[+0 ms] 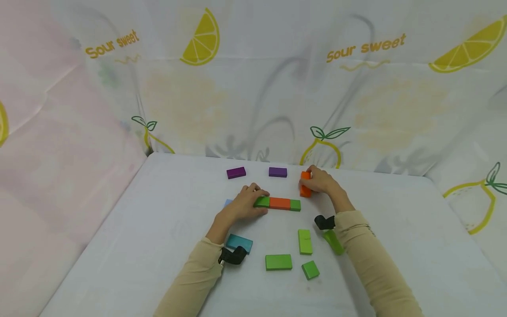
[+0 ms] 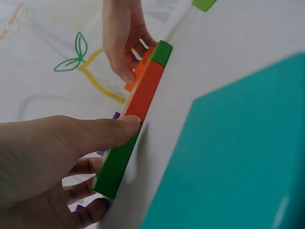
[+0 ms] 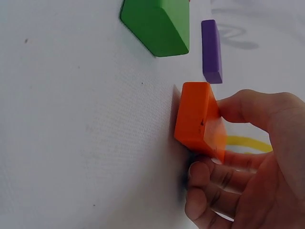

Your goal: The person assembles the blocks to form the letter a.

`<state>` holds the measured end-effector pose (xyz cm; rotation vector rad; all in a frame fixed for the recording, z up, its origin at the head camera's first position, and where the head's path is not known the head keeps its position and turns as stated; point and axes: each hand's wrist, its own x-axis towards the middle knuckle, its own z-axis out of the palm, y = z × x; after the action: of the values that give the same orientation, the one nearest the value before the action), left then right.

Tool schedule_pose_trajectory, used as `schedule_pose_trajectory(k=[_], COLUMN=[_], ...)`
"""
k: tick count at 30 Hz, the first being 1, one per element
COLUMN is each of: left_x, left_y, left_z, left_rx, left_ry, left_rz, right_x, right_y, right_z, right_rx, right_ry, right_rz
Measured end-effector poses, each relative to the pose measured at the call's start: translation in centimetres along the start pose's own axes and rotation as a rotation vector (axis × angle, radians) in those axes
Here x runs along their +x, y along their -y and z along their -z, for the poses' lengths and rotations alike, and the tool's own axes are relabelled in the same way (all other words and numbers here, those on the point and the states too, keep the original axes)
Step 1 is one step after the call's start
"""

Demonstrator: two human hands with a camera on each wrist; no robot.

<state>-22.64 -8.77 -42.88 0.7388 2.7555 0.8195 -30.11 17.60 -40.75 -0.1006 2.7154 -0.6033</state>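
Note:
My left hand (image 1: 248,202) grips a green block (image 2: 116,164) between thumb and fingers at the left part of a row. In that row an orange-red block (image 1: 280,203) comes after it, then a small green block (image 1: 295,205) at the right end. My right hand (image 1: 321,180) pinches an orange block (image 3: 195,114) by its sides, just beyond the row's right end. Close up in the right wrist view, the thumb lies on one side and the fingers on the other. A light blue piece (image 1: 227,202) shows partly behind the left hand.
Two purple blocks (image 1: 236,172) lie at the back of the white table (image 1: 166,211). Nearer sit a teal block (image 1: 239,242), a lime block (image 1: 305,241), a green block (image 1: 278,262), a small green cube (image 1: 310,270) and a curved green piece (image 1: 333,242) by the right sleeve.

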Motion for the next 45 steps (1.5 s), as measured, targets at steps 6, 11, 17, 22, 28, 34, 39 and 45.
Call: schedule_pose_trajectory(k=[6,11,17,22,28,34,39,45], left_x=[0.1,0.0,0.0,0.0,0.2,0.2,0.2,0.2], left_y=[0.1,0.1,0.0,0.0,0.1,0.2,0.2,0.2], left_z=[0.1,0.2,0.2,0.0,-0.2,-0.3,-0.2,-0.2], left_rx=[-0.008,0.005,0.018,0.015,0.026,0.033,0.034,0.033], left_ry=[0.006,-0.024,-0.053,-0.064,-0.068,-0.088,-0.091,-0.085], left_rz=[-0.003,-0.024,-0.043,-0.042,-0.030,-0.019,-0.020,-0.011], right_x=[0.0,-0.1,0.0,0.1,0.3,0.6,0.5,0.4], right_y=[0.3,0.7,1.2,1.5,1.8,1.9,2.4,2.9], right_z=[-0.1,-0.2,-0.3,-0.4,-0.7,-0.8,-0.8,-0.9], right_rx=[0.010,0.020,0.025,0.022,-0.005,-0.005,0.002,-0.004], right_ry=[0.007,0.012,0.008,0.011,0.007,0.022,0.041,0.038], right_rz=[-0.005,0.004,0.011,0.014,0.029,0.018,0.015,0.029])
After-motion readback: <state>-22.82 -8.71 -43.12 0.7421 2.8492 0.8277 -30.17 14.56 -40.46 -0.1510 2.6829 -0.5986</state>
